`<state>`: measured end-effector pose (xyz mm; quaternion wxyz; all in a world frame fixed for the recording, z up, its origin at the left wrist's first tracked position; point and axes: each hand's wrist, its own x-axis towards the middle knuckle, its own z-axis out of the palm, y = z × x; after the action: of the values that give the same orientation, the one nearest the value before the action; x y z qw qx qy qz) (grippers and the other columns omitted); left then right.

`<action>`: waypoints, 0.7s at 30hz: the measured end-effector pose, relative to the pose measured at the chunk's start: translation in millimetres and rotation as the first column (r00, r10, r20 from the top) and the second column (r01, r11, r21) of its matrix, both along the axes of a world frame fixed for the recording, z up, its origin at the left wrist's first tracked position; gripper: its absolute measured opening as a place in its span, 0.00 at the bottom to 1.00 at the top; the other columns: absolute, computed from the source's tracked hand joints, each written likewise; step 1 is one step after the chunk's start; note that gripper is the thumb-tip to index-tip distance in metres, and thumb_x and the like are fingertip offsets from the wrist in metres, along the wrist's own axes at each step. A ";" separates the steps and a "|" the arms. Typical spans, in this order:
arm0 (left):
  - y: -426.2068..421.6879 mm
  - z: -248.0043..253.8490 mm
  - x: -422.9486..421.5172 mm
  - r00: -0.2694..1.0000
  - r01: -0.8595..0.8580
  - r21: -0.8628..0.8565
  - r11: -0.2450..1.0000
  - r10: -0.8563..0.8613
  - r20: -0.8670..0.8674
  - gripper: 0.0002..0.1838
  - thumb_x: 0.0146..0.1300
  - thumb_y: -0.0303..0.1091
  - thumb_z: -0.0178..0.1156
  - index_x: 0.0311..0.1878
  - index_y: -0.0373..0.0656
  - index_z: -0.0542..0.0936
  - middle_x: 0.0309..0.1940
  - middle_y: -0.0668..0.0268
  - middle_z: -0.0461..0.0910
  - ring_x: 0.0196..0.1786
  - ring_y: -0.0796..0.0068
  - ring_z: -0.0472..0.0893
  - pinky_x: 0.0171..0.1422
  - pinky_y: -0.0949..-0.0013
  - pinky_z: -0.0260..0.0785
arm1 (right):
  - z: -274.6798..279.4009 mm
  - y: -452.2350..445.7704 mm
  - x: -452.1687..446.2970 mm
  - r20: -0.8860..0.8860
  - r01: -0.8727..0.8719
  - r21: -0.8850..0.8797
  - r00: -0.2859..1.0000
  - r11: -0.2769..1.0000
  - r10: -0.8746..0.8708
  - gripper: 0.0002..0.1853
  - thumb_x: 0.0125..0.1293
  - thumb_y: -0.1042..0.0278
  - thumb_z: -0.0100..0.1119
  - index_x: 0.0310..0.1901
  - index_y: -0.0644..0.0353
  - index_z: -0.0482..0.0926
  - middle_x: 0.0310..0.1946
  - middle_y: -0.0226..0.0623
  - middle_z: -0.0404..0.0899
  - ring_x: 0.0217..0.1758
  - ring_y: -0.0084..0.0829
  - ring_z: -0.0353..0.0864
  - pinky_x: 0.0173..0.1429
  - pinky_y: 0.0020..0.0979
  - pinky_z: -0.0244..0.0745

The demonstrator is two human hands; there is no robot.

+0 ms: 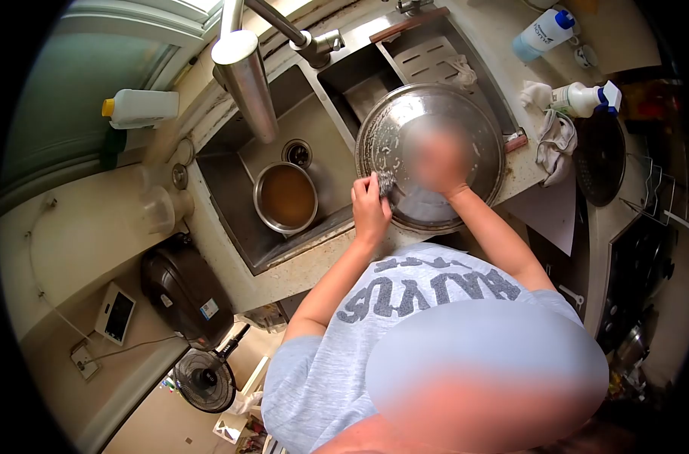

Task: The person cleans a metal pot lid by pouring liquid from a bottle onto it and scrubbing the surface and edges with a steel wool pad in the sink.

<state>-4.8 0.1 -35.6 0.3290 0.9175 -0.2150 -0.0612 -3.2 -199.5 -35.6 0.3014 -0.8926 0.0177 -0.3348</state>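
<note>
A large round shiny metal piece (375,136), a lid or a shallow pan, I cannot tell which, lies over the right part of the sink and the counter edge. Droplets or suds dot its surface. At its lower left edge, my left hand (371,212) pinches a steel wool scrubber (386,182) against the metal. My right hand (439,159) is over the middle of the round piece, and blurring hides its fingers. A metal bowl (285,198) of brownish liquid stands in the left basin (246,227), beside the drain (297,153).
A faucet (314,47) and a metal cylinder (246,83) overhang the sink. A white jug (140,108) stands on the left ledge. At right are a blue-capped bottle (543,35), a spray bottle (579,99), a cloth (556,144) and a dark round lid (600,159).
</note>
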 end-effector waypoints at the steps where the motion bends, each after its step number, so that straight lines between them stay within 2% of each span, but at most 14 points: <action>1: -6.3 -1.4 9.9 1.000 -0.021 -0.001 1.000 0.021 0.018 0.30 0.47 0.18 0.58 0.59 0.32 0.71 0.47 0.51 0.69 0.52 0.51 0.71 0.57 0.57 0.66 | 0.8 -1.3 -0.3 -0.002 -0.001 -0.002 1.000 1.000 0.001 0.07 0.46 0.73 0.58 0.30 0.57 0.76 0.22 0.40 0.70 0.24 0.42 0.69 0.29 0.42 0.63; 3: -25.6 -7.5 58.9 0.995 -0.019 -0.071 0.997 0.026 0.097 0.26 0.48 0.18 0.56 0.56 0.32 0.72 0.46 0.51 0.71 0.51 0.50 0.71 0.56 0.56 0.67 | 3.5 -4.0 -1.7 -0.029 -0.061 -0.051 0.998 0.997 0.059 0.07 0.47 0.73 0.58 0.31 0.57 0.76 0.24 0.40 0.71 0.25 0.42 0.70 0.29 0.42 0.63; 7: -96.0 -17.8 135.2 0.967 0.196 -0.111 0.974 -0.174 0.184 0.12 0.50 0.22 0.56 0.41 0.36 0.74 0.40 0.53 0.75 0.44 0.49 0.74 0.50 0.54 0.69 | 3.8 -2.9 -4.1 -0.059 -0.052 -0.058 0.997 0.997 0.048 0.09 0.44 0.74 0.59 0.31 0.57 0.77 0.23 0.40 0.71 0.25 0.43 0.68 0.31 0.39 0.63; 9: -124.9 -21.6 137.9 0.962 0.212 -0.094 0.973 -0.190 0.196 0.10 0.49 0.23 0.57 0.37 0.37 0.74 0.40 0.54 0.75 0.43 0.50 0.75 0.49 0.54 0.70 | 6.9 -4.0 -3.1 -0.228 -0.062 0.030 0.971 0.998 0.067 0.08 0.45 0.75 0.59 0.31 0.57 0.77 0.23 0.39 0.72 0.27 0.43 0.71 0.33 0.38 0.67; 10: -129.3 -21.1 132.1 0.956 0.216 -0.107 0.971 -0.187 0.226 0.13 0.48 0.24 0.58 0.40 0.38 0.75 0.40 0.54 0.75 0.44 0.51 0.75 0.49 0.55 0.71 | 10.9 -4.6 0.0 -0.225 -0.065 0.019 0.972 0.998 0.068 0.08 0.45 0.75 0.59 0.31 0.57 0.77 0.23 0.39 0.72 0.27 0.43 0.71 0.33 0.38 0.67; 12: -119.4 -18.7 120.0 0.965 0.247 -0.256 0.934 -0.214 0.151 0.25 0.52 0.26 0.60 0.56 0.39 0.73 0.56 0.52 0.71 0.59 0.52 0.70 0.63 0.59 0.65 | 19.0 -3.7 8.1 -0.055 -0.155 0.231 0.983 0.960 0.172 0.06 0.48 0.73 0.60 0.31 0.58 0.77 0.25 0.38 0.75 0.30 0.42 0.75 0.37 0.37 0.70; 13: -108.6 -13.9 113.3 0.965 0.259 -0.343 0.903 -0.224 0.138 0.29 0.54 0.26 0.60 0.62 0.39 0.70 0.63 0.52 0.68 0.64 0.54 0.67 0.68 0.61 0.61 | 20.8 -5.2 8.0 -0.049 -0.158 0.226 0.984 0.961 0.174 0.06 0.48 0.73 0.60 0.31 0.58 0.77 0.25 0.38 0.75 0.30 0.42 0.75 0.37 0.37 0.70; 15: -81.7 -5.1 106.9 0.965 0.250 -0.330 0.911 -0.207 0.158 0.29 0.55 0.28 0.61 0.63 0.39 0.69 0.64 0.50 0.66 0.67 0.54 0.65 0.70 0.60 0.56 | 23.4 -8.0 3.7 -0.265 -0.098 0.437 0.936 0.894 0.232 0.10 0.51 0.69 0.63 0.36 0.58 0.78 0.31 0.40 0.79 0.34 0.40 0.78 0.40 0.36 0.72; 16: -68.3 -1.0 105.4 0.966 0.237 -0.314 0.919 -0.190 0.172 0.29 0.55 0.30 0.61 0.63 0.39 0.69 0.66 0.49 0.64 0.69 0.53 0.62 0.73 0.60 0.52 | 21.3 -8.2 5.0 -0.261 -0.101 0.434 0.937 0.895 0.232 0.10 0.51 0.69 0.63 0.36 0.58 0.78 0.31 0.40 0.79 0.34 0.40 0.78 0.40 0.36 0.72; 17: -58.3 2.5 105.1 0.994 0.092 -0.320 0.943 -0.071 0.078 0.29 0.56 0.31 0.61 0.63 0.37 0.69 0.64 0.49 0.65 0.68 0.52 0.62 0.72 0.60 0.54 | 17.0 -7.4 6.8 -0.192 -0.053 0.354 0.973 0.934 0.128 0.14 0.52 0.67 0.65 0.41 0.58 0.78 0.36 0.41 0.79 0.38 0.40 0.77 0.43 0.36 0.72; 18: -53.1 -5.9 108.6 0.995 -0.022 -0.274 0.961 0.049 0.092 0.26 0.56 0.30 0.60 0.59 0.37 0.71 0.61 0.48 0.69 0.64 0.50 0.67 0.67 0.58 0.59 | 15.2 -5.7 6.7 -0.119 0.004 0.279 0.992 0.960 0.030 0.18 0.52 0.65 0.67 0.45 0.58 0.77 0.42 0.42 0.78 0.41 0.40 0.77 0.45 0.37 0.72; 19: -50.7 -12.0 112.4 0.979 -0.143 -0.231 0.962 0.172 0.110 0.22 0.55 0.29 0.59 0.55 0.36 0.73 0.57 0.47 0.72 0.60 0.49 0.71 0.63 0.56 0.64 | 21.6 -2.6 9.2 -0.118 0.001 0.275 0.992 0.961 0.033 0.18 0.52 0.65 0.67 0.45 0.58 0.77 0.42 0.42 0.78 0.41 0.40 0.77 0.45 0.37 0.72; 20: -51.5 -17.8 119.3 0.978 -0.145 -0.237 0.960 0.176 0.113 0.22 0.55 0.29 0.59 0.55 0.36 0.73 0.57 0.47 0.72 0.60 0.49 0.71 0.63 0.56 0.64 | 30.3 1.4 15.0 -0.144 0.027 0.118 0.990 0.993 -0.010 0.22 0.52 0.64 0.67 0.50 0.57 0.76 0.49 0.42 0.75 0.48 0.42 0.75 0.49 0.38 0.71; 21: -53.7 -19.2 126.8 0.994 -0.110 -0.061 0.992 0.110 0.000 0.17 0.56 0.27 0.58 0.49 0.36 0.75 0.50 0.47 0.75 0.54 0.47 0.74 0.57 0.54 0.67 | 39.9 6.4 21.8 -0.161 0.051 -0.043 0.985 0.998 -0.057 0.26 0.52 0.63 0.68 0.54 0.55 0.74 0.55 0.42 0.72 0.54 0.43 0.72 0.54 0.39 0.70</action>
<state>122.0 -53.6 -54.8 0.3591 0.9177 -0.1665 -0.0347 18.6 -193.1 4.3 0.2724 -0.9218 0.0601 -0.2692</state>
